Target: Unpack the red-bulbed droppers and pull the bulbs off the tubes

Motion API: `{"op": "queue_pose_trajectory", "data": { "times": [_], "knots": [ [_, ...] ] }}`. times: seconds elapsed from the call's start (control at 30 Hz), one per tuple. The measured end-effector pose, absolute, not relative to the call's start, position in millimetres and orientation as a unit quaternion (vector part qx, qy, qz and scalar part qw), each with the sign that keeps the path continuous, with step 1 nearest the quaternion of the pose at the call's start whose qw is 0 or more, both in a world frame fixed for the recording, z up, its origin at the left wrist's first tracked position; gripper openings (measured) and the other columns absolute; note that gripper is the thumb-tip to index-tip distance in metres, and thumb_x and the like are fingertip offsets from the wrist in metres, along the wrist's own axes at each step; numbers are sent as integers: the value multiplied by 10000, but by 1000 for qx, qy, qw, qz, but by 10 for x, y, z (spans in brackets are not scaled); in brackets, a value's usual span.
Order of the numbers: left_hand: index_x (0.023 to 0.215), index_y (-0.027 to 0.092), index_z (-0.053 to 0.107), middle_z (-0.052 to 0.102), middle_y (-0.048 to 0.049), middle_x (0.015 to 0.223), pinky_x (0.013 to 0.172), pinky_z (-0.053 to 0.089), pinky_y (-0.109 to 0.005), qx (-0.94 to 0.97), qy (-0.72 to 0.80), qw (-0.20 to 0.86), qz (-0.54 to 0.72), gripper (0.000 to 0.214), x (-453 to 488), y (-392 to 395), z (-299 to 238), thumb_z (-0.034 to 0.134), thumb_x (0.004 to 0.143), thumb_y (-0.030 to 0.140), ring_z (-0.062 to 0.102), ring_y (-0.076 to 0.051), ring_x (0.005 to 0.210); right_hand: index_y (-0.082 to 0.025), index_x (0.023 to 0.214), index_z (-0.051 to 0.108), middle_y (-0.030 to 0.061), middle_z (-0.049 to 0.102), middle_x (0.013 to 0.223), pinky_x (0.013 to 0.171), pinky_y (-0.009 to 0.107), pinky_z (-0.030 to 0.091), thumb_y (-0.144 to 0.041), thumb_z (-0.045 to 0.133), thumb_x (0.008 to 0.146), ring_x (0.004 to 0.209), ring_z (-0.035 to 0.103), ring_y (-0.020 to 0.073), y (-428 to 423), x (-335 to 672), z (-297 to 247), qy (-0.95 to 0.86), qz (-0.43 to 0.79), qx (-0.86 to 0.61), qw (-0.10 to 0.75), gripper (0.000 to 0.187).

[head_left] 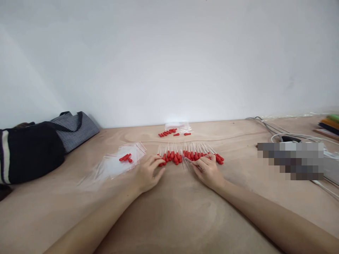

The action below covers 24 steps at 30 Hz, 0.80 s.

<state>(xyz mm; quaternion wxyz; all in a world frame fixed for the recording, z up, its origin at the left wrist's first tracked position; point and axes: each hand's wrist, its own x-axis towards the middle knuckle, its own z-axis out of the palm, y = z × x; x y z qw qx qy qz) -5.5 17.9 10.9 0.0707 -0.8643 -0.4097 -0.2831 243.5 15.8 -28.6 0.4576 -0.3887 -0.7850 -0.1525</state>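
Droppers with red rubber bulbs [172,156] and thin clear tubes lie side by side in a row on the wooden table, tubes pointing to the wall. At the row's left end is my left hand [148,173], its fingers apart and the fingertips by the red bulbs; whether they touch one is unclear. My right hand [208,171] rests over the right part of the row, thumb and forefinger pinched on a thin clear tube [188,160]. A few other clear tubes [183,163] lie between the two hands.
Clear zip bags [113,165] lie on the left with a few loose red bulbs [125,158] on top. Near the wall are more red bulbs [164,133] and a bag with tubes [178,126]. A dark bag [34,151] stands far left; cables [267,128] run at right.
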Motion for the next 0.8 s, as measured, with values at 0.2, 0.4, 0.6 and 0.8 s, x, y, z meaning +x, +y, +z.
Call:
{"op": "queue_pose_trajectory", "data": {
  "times": [0.2,0.4,0.6,0.8],
  "knots": [
    [1130,189,512,530,-91,1182,966,328,-404,-923,-322,49,-205,359,336,469,113,495,805,339,450,-233,1124,-174,782,567,-4,578,643,750,294,276,-125,455,803,640,497,112,183,2423,-269,-783,-163,-384,462,124],
    [1065,230,562,571,-63,1142,957,309,-427,-944,-291,65,-142,332,425,671,155,527,775,388,480,-241,1093,-173,798,567,-10,570,626,749,295,271,-137,442,815,640,505,110,188,2417,-279,-791,-169,-387,443,131],
    [1052,229,558,566,-58,1142,881,375,-368,-949,-286,56,-121,292,414,685,143,491,813,384,500,-223,1050,-170,766,568,-8,572,618,743,289,277,-144,437,829,622,495,103,198,2369,-260,-795,-179,-374,443,148],
    [1043,228,546,547,-36,1180,888,367,-375,-942,-310,61,-110,262,391,658,117,428,857,368,478,-219,1066,-165,771,579,-21,571,602,764,293,268,-127,457,824,594,496,86,240,2332,-269,-804,-185,-363,434,138]
  ]
}}
